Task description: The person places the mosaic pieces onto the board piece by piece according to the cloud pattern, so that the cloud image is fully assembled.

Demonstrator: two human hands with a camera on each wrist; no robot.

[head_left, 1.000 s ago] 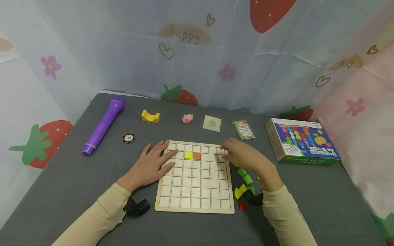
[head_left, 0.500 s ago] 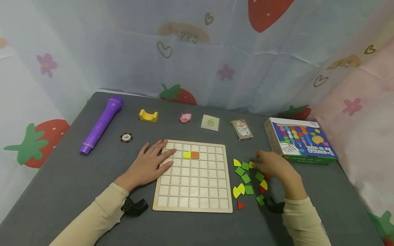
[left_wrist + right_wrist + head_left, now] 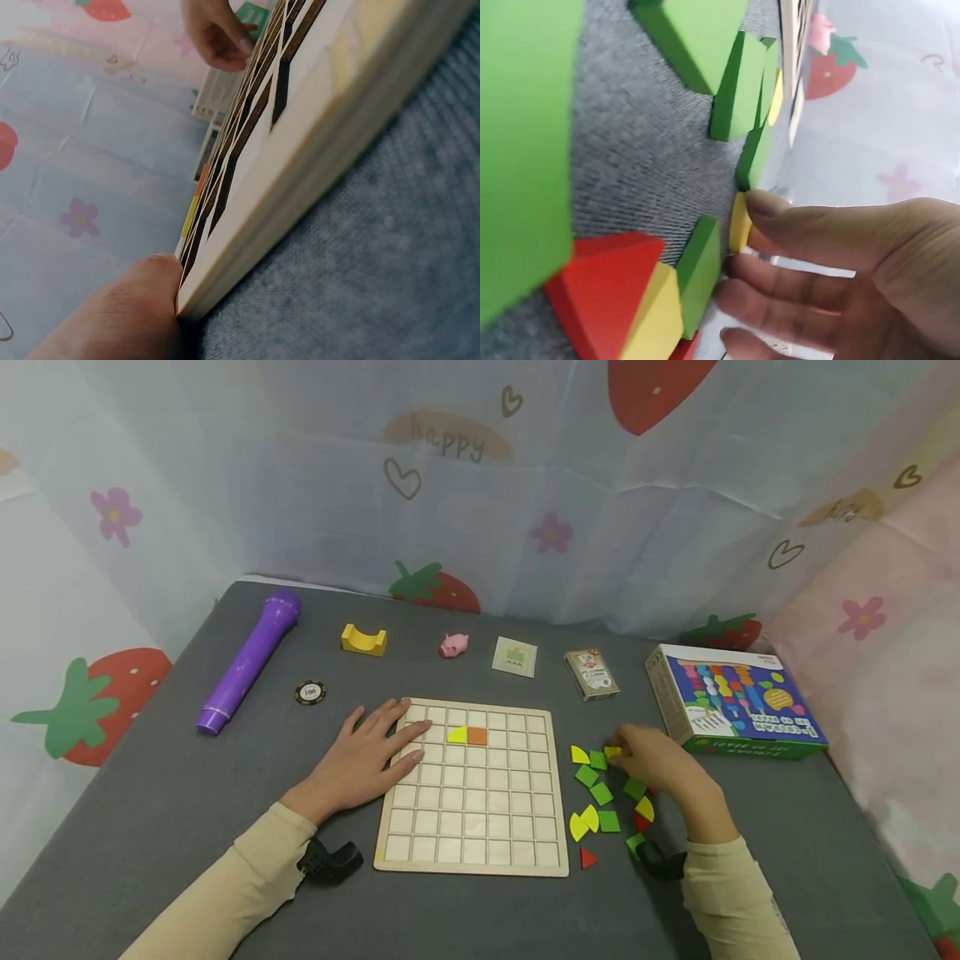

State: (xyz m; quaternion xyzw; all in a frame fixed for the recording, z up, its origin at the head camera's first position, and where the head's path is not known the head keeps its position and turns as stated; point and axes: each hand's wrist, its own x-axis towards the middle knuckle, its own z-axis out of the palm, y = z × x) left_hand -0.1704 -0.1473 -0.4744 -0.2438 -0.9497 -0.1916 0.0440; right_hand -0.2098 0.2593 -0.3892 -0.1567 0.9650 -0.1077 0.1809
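Observation:
A wooden grid board (image 3: 471,870) lies on the grey table. A yellow quarter-round piece (image 3: 457,736) and an orange square (image 3: 477,737) sit side by side in its second row. My left hand (image 3: 371,756) rests flat on the board's upper left corner, its thumb (image 3: 120,315) against the board's edge (image 3: 315,165). Right of the board lie several loose green, yellow and red pieces (image 3: 602,794). My right hand (image 3: 633,753) pinches a small yellow piece (image 3: 612,751) at the top of that pile. In the right wrist view its fingers (image 3: 802,240) close on the yellow piece (image 3: 740,223).
Along the back stand a purple toy microphone (image 3: 251,660), a yellow arch block (image 3: 364,641), a pink pig (image 3: 453,646), a small card (image 3: 516,657) and a card deck (image 3: 592,675). A poker chip (image 3: 311,693) lies left of the board, a colourful box (image 3: 731,702) right.
My right hand left the board's upper right corner, moved right to the loose pieces and took hold of a small yellow one. My left hand stayed on the board.

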